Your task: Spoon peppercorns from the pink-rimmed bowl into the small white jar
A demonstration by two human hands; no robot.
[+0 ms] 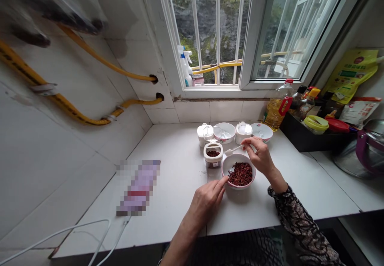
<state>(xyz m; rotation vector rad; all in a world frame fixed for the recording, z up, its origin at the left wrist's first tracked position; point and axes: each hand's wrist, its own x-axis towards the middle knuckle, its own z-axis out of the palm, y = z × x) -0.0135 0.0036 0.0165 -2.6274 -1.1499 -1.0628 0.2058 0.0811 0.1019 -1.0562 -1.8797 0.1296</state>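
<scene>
A white bowl (225, 169) with a pink rim holds dark red peppercorns (241, 174). My left hand (208, 197) rests its fingers against the bowl's lower left rim, pinched on the edge. In my right hand (258, 154), above the bowl's right side, is the handle of a small white spoon (229, 153). The spoon's head points left, between the bowl and a small seasoning jar (213, 162). That jar has its lid raised and contains more red peppercorns. No peppercorns can be made out on the spoon.
Behind stand two white seasoning jars (205, 136) and two bowls (262, 131). An oil bottle (274, 110) is beside a black box (303, 134) of sauce bottles at right. A blurred purple object (139, 188) with a white cable (105, 234) lies left. A window (210, 38) is behind the counter.
</scene>
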